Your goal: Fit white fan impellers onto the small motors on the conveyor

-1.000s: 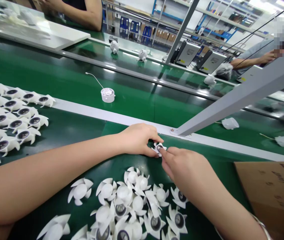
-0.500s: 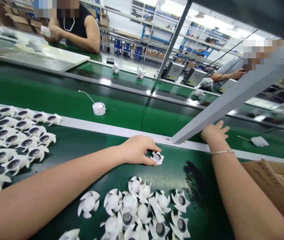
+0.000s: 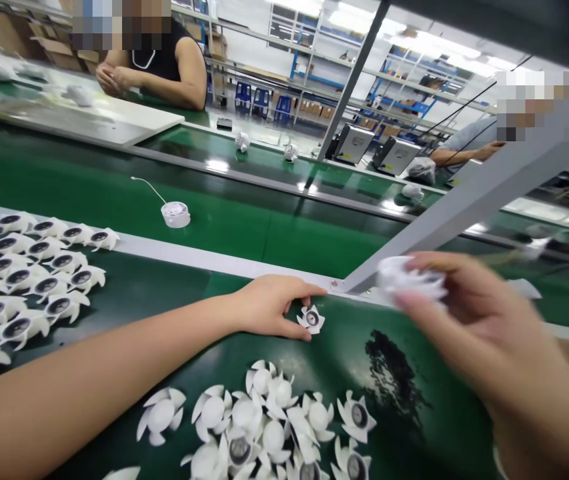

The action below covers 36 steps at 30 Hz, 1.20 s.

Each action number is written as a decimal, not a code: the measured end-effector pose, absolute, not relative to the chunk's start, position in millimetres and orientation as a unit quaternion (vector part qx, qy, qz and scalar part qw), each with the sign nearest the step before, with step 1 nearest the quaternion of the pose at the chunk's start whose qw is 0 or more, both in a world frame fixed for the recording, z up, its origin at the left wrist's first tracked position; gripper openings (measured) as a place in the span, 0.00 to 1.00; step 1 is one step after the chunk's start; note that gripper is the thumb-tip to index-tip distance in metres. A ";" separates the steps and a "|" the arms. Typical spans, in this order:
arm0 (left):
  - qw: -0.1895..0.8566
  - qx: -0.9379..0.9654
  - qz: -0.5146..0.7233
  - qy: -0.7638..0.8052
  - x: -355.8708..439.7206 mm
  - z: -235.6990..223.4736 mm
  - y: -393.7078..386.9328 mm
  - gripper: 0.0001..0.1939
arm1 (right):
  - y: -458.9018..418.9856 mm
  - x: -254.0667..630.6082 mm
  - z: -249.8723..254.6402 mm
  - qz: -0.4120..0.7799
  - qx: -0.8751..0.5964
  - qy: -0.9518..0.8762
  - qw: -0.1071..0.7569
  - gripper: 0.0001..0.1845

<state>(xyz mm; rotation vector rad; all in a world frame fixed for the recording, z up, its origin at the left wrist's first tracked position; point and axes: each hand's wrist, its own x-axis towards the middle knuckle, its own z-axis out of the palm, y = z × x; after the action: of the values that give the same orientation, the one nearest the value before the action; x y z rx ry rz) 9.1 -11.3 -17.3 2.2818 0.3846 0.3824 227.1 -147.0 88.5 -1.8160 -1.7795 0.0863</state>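
Desk, glossy green
Right hand pinches blurred, round white plastic part; left hand spread around white bladed plastic rotor.

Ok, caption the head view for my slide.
Right hand holding a blurred white plastic part; left hand curved around a small white dark-centred fan wheel.

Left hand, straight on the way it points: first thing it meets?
Likely the small white fan wheel sitting between thumb and index finger of the left hand. The thumb may already touch its blades; depth makes that hard to tell.
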 end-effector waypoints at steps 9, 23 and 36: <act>0.575 0.766 0.208 0.199 7.9 -16.6 -9.4 0.18 | -118.6 216.2 36.1 0.194 -0.527 -0.803 0.201 0.07; 0.585 0.769 0.121 0.228 8.0 -6.9 -2.7 0.19 | -117.4 211.8 35.9 0.194 -0.528 -0.820 0.104 0.06; 0.464 0.879 -0.104 0.033 -1.3 28.4 -28.9 0.19 | -127.7 254.5 54.9 0.086 -0.647 -0.754 0.070 0.08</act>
<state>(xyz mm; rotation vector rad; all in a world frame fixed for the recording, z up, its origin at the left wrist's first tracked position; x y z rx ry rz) -1.3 -28.9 28.4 2.1597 0.0815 -0.2558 254.5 -127.7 54.9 -1.9482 -2.2699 0.2578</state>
